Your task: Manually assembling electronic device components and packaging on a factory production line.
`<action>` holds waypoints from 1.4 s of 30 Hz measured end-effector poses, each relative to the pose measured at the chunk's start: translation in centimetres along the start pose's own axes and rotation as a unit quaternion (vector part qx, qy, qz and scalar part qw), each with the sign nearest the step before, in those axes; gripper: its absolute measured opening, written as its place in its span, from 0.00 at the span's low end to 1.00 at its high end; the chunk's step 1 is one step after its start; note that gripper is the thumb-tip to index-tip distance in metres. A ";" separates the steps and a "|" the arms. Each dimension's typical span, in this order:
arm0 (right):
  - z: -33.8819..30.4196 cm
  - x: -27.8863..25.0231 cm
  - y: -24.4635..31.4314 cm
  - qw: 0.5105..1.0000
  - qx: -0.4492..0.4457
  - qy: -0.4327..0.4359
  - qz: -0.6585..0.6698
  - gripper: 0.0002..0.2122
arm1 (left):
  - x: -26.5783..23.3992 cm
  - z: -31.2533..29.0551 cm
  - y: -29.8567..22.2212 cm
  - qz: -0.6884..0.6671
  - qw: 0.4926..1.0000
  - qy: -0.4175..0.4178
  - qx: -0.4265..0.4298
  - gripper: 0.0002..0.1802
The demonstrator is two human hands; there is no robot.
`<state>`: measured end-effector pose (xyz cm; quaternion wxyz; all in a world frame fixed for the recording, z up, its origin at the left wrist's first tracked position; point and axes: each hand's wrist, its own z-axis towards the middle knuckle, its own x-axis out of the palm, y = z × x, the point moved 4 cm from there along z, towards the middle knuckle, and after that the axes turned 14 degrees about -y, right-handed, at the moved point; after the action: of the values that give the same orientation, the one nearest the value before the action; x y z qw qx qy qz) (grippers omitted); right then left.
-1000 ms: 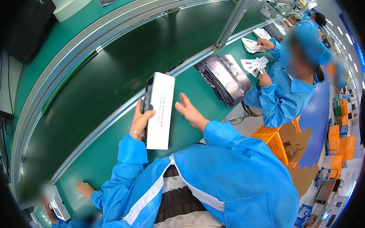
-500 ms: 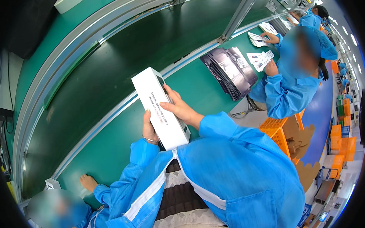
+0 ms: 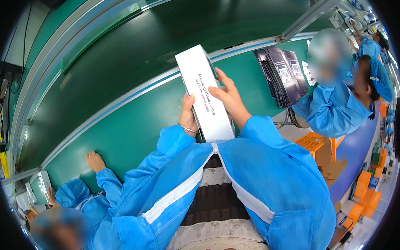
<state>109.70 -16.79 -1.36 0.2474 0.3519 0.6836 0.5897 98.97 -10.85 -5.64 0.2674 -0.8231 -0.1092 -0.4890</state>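
Note:
A long white carton (image 3: 204, 98) with print on its upper face is held tilted in front of my chest, its near end close to my jacket's zip. My left hand (image 3: 188, 114) grips its left edge, thumb on the near side and a bracelet at the wrist. On the opposite edge, my right hand (image 3: 231, 99) is closed around the carton, its thumb lying on the printed face and its fingers along the far side. The fingers under the box are partly hidden.
Stacked dark printed sleeves (image 3: 281, 77) lie on the green bench (image 3: 143, 105) to my right, beside a co-worker in blue (image 3: 337, 107). Another co-worker's hand (image 3: 95, 161) rests on the bench at left. A dark green belt (image 3: 123, 65) runs behind a metal rail. An orange crate (image 3: 310, 141) stands at right.
My view has swung, so the carton and both hands appear farther right and higher. My grip on the carton looks about the same. The co-worker at right has turned away.

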 end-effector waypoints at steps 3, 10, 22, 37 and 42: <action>-0.1 0.1 0.4 1.000 0.008 0.006 0.006 0.33 | 0.2 -0.1 -0.2 -0.001 1.000 -0.001 0.012 0.30; 0.4 -0.5 0.7 0.999 0.023 0.012 0.035 0.33 | 0.4 0.1 -0.7 0.048 0.997 0.020 0.060 0.31; 1.2 -2.1 2.9 0.996 0.038 0.007 0.084 0.33 | 1.7 -0.6 -2.0 0.057 0.993 -0.038 0.099 0.31; 4.2 -9.2 0.5 0.916 0.113 -0.022 0.385 0.21 | -2.3 -1.1 -8.6 0.011 0.991 -0.120 0.066 0.29; 4.0 -7.6 0.6 0.902 0.152 -0.009 0.405 0.24 | -2.7 -0.8 -8.9 0.026 0.993 -0.095 0.067 0.31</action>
<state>117.66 -20.13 -2.05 -0.0630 0.6366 0.5613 0.5251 93.05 -3.63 -4.71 0.3224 -0.8489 -0.1454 -0.3928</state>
